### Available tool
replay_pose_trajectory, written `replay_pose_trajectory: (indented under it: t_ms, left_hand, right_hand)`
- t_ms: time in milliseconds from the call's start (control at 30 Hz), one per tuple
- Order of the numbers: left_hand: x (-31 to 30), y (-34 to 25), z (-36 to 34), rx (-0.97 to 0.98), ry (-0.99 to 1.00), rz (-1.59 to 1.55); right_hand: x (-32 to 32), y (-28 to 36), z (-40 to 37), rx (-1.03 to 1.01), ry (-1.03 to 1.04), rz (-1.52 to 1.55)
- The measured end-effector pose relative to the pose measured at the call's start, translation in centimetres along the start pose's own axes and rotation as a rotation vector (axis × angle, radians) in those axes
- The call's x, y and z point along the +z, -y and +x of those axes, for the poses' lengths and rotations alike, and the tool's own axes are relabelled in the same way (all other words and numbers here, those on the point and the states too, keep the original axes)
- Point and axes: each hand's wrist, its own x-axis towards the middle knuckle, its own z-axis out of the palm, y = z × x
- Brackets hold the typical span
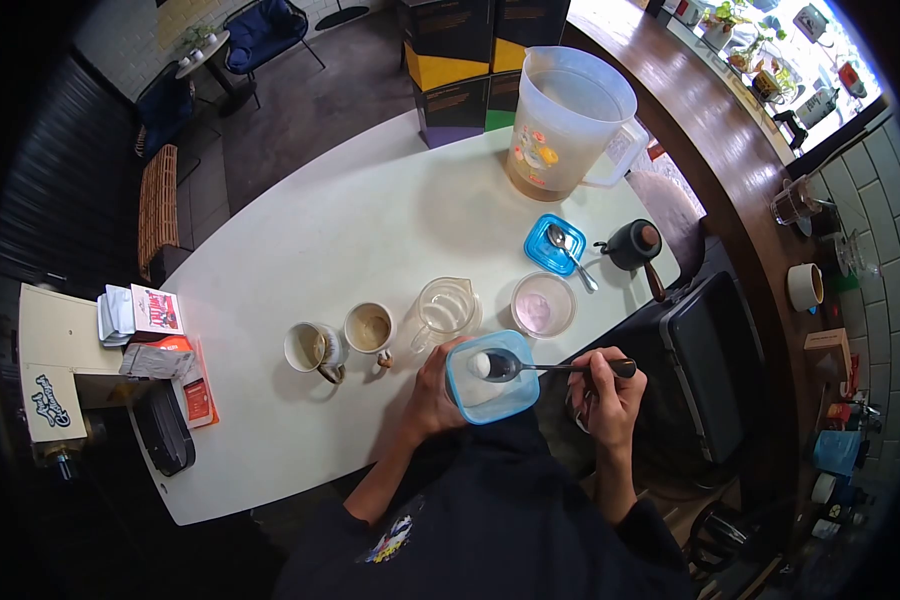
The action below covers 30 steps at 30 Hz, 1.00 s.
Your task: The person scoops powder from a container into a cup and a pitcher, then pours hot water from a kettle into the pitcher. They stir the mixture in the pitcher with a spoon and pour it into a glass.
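My left hand (432, 392) is closed around the side of a blue-rimmed plastic container (518, 402) holding white, sugar-like grains. In my right hand (610, 392) is a dark-handled spoon (564, 368), its bowl inside the container beside a small white heap. Just beyond stand a clear glass jug (446, 308) and a round clear tub (544, 302) with something pinkish in the bottom. To the left are two mugs, one (370, 328) with a brownish inside and another (310, 347) with a handle toward me.
A large plastic pitcher (560, 120) with brownish liquid stands at the back. Near it are a blue lid (550, 245) with a metal spoon (574, 258) on it and a dark kettle (634, 246). Boxes (452, 110) stand behind the table; packets and cards (155, 310) lie left.
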Motion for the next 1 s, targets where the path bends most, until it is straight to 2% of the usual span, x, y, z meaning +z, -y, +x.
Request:
replay_pose_trajectory:
  t_ms: [333,533,667,833,1000]
  left_hand:
    - [-1.1,0.0,-0.5,0.004,-0.029,0.021]
    - [-3.0,-0.5,-1.5,0.037,-0.01,0.033]
    - [-3.8,-0.3,-2.0,0.047,-0.031,0.044]
    - [-4.5,-0.7,-2.0,0.08,-0.028,0.04]
    - [-4.8,-0.7,-2.2,0.016,0.067,-0.06]
  right_hand:
    - [0.0,1.4,1.1,0.001,0.021,0.174]
    - [1.0,2.9,3.7,-0.124,0.031,0.291]
    - [2.0,2.6,5.1,-0.115,-0.02,0.203]
    - [3.1,1.2,6.6,-0.126,0.029,0.152]
    - [3.9,0.1,7.3,-0.113,0.055,0.112]
